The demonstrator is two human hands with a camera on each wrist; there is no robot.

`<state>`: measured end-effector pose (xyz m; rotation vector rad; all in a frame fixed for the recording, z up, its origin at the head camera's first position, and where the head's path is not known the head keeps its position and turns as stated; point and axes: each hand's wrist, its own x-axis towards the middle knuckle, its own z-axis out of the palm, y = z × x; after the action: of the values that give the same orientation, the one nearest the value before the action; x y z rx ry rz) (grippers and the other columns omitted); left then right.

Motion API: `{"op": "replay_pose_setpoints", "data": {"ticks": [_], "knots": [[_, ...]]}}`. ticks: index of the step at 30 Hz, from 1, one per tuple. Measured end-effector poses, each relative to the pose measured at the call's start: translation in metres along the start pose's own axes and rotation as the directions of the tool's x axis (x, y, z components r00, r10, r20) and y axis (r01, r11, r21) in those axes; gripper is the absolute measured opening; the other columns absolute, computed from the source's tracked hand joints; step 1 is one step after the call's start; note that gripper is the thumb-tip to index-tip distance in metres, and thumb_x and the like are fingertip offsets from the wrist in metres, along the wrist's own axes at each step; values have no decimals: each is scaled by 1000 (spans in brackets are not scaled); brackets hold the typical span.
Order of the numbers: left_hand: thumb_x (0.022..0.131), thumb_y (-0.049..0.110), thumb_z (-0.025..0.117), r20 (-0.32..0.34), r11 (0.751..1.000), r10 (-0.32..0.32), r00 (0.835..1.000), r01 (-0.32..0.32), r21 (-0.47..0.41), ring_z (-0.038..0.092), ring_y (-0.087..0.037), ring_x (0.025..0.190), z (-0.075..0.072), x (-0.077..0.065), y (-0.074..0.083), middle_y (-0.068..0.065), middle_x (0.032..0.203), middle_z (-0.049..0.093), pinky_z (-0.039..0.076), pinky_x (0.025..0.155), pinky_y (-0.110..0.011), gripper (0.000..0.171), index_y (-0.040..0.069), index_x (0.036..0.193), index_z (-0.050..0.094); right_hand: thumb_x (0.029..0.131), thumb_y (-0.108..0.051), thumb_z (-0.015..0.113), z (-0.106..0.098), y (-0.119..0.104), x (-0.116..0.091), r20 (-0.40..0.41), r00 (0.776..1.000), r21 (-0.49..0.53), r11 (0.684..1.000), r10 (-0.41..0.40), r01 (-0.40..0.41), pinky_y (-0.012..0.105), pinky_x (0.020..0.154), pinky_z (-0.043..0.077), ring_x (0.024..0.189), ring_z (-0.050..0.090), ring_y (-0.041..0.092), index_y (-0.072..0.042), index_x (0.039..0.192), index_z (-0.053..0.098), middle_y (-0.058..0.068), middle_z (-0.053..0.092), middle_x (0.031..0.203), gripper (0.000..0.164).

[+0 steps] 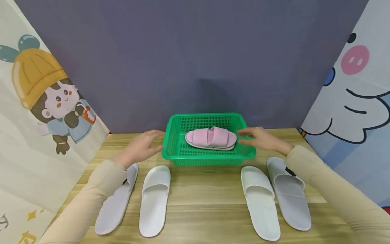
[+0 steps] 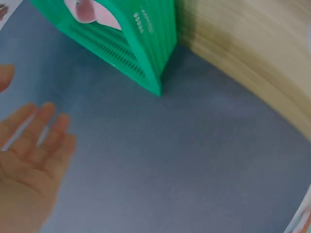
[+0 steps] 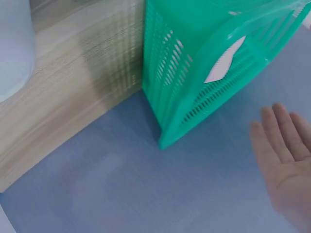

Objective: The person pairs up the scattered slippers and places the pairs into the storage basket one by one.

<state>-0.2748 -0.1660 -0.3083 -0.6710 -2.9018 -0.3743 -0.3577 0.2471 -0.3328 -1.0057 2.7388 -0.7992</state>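
On the near part of the counter (image 1: 207,217) lie two white slippers at left (image 1: 153,210) and two white slippers at right (image 1: 262,213). Beyond them, the left hand (image 1: 141,146) and right hand (image 1: 261,138) hover at either end of a green basket (image 1: 207,158), fingers released and holding nothing. Inside the perforated basket, pink slippers (image 1: 201,137) lie crosswise, toward its right half. A grey backdrop (image 1: 195,51) rises at the far side.
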Motion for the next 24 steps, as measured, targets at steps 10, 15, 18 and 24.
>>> {"op": "replay_pose_setpoints", "data": {"ticks": [10, 15, 18, 24], "knots": [[78, 11, 68, -49, 903, 380, 924, -359, 236, 60, -27, 104, 3, -29, -4, -11, 113, 62, 51, 86, -40, 39, 2, 115, 61, 87, -38, 58, 6, -7, -40, 32, 999, -9, 1000, -23, 24, 49, 91, 46, 112, 53, 36, -2, 127, 52, 15, 55, 127, 53], [71, 0, 68, -27, 718, 622, 783, -556, 420, 62, -23, 98, 24, -42, -21, -8, 105, 65, 52, 86, -34, 35, 3, 106, 64, 86, -38, 59, 22, -2, -56, 89, 996, -61, 998, -23, 29, 43, 87, 49, 110, 55, 30, -4, 126, 53, 11, 58, 123, 53], [67, -2, 68, 48, 609, 684, 728, -606, 512, 60, -21, 100, 37, -45, -34, -6, 106, 64, 51, 88, -31, 42, 5, 108, 63, 84, -34, 63, 30, 3, -64, 100, 995, -118, 993, -16, 27, 43, 84, 50, 108, 57, 31, -4, 125, 54, 12, 58, 121, 51], [66, 0, 71, 243, 503, 669, 703, -669, 548, 57, -21, 111, 57, -49, -55, -6, 120, 59, 47, 95, -31, 56, 7, 119, 57, 76, -26, 72, 47, 16, -74, 143, 988, -173, 982, -49, 74, 54, 90, 44, 116, 49, 40, -6, 129, 51, 18, 52, 128, 60]]}}
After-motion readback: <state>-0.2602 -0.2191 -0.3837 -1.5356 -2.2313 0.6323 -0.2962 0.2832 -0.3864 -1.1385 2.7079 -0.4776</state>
